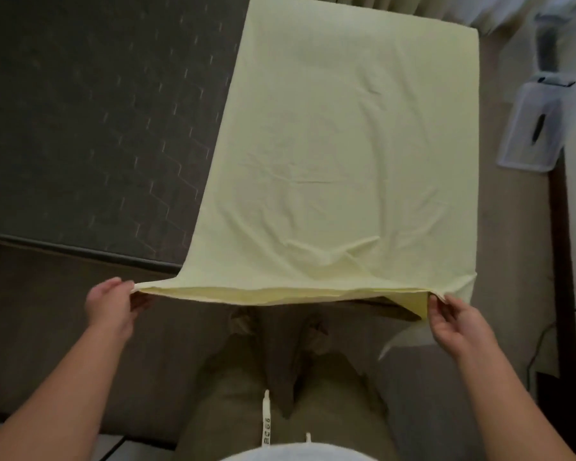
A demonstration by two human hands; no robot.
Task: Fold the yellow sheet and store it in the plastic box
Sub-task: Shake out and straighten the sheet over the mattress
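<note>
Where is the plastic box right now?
In the head view, the clear plastic box sits on the floor at upper right, just past the right edge of the pale yellow sheet spread on the dark grey mattress.

Doubled yellow sheet (pixel 340 154) across mattress (pixel 90 111)

Far sheet (pixel 330 144) edge cut off; plastic box (pixel 532 128) blurred.

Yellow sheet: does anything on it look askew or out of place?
Yes. Near the right hand, a loose flap of the yellow sheet hangs below the held edge, so the layers seem not aligned there. The corner at the left hand looks even.
</note>
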